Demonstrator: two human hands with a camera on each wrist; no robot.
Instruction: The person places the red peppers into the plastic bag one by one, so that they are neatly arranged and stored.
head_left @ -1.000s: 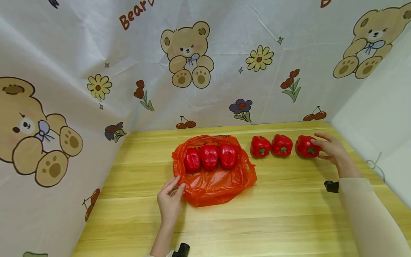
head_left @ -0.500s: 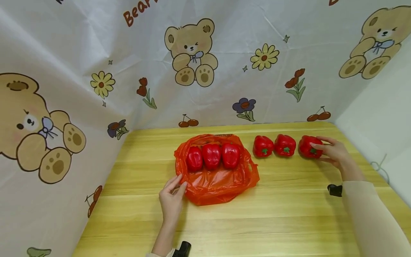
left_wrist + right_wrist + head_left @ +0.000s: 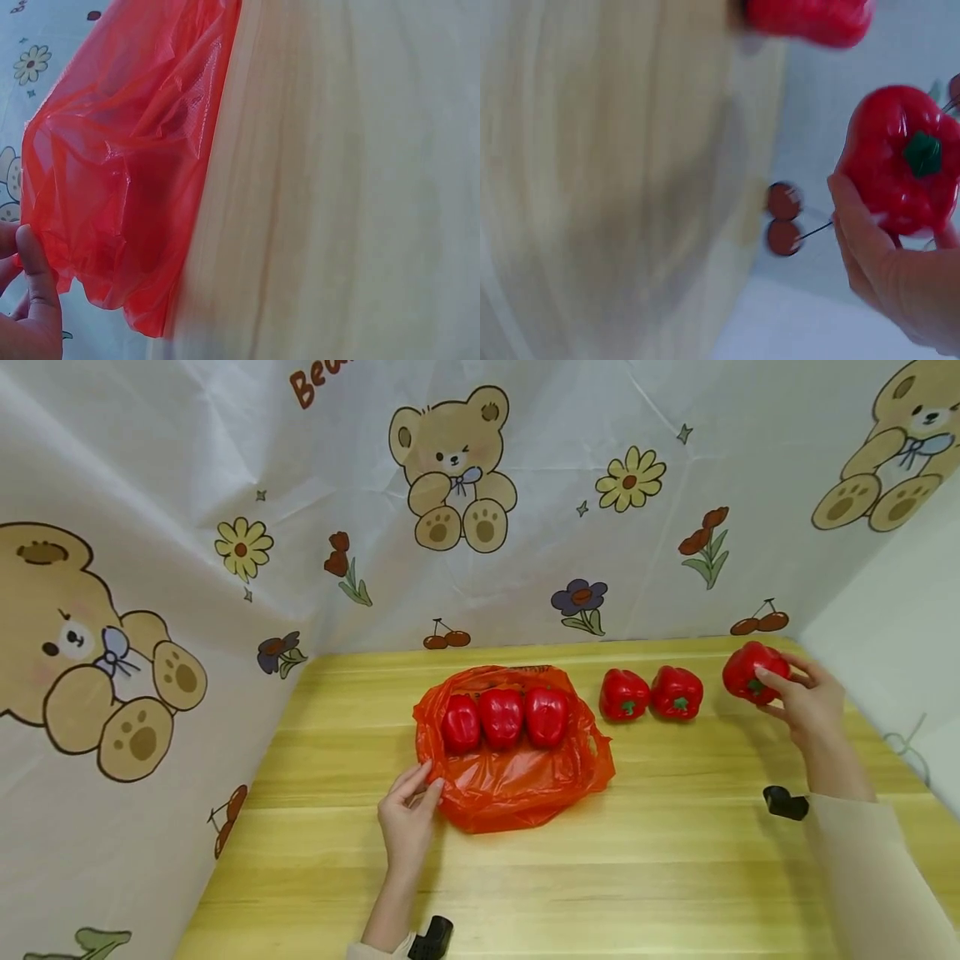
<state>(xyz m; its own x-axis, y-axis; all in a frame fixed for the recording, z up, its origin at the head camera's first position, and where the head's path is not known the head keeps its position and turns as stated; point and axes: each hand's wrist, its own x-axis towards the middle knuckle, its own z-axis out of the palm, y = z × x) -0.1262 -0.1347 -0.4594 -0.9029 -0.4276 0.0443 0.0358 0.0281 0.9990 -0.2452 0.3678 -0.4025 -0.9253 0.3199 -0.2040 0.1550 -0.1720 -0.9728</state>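
My right hand (image 3: 812, 702) grips a red bell pepper (image 3: 752, 672) with a green stem, held up off the table at the right. In the right wrist view the same bell pepper (image 3: 900, 165) sits between thumb and fingers, its stem toward the camera. At the left edge of an orange-red plastic bag (image 3: 517, 802), my left hand (image 3: 408, 818) pinches the rim between thumb and fingers. Close up, the left wrist view shows that bag (image 3: 127, 172) as thin and crinkled. Inside its mouth three red bell peppers (image 3: 502, 718) lie side by side.
Two more red bell peppers (image 3: 624, 695) sit close together on the wooden table (image 3: 600, 877), just right of the bag. A white cloth (image 3: 540, 435) printed with bears and flowers hangs behind. A white wall (image 3: 892, 643) with a thin cord stands at the right.
My right hand has lifted its bell pepper off the table, up and slightly right, away from the other two. The left hand still pinches the bag. The head view has shifted slightly.
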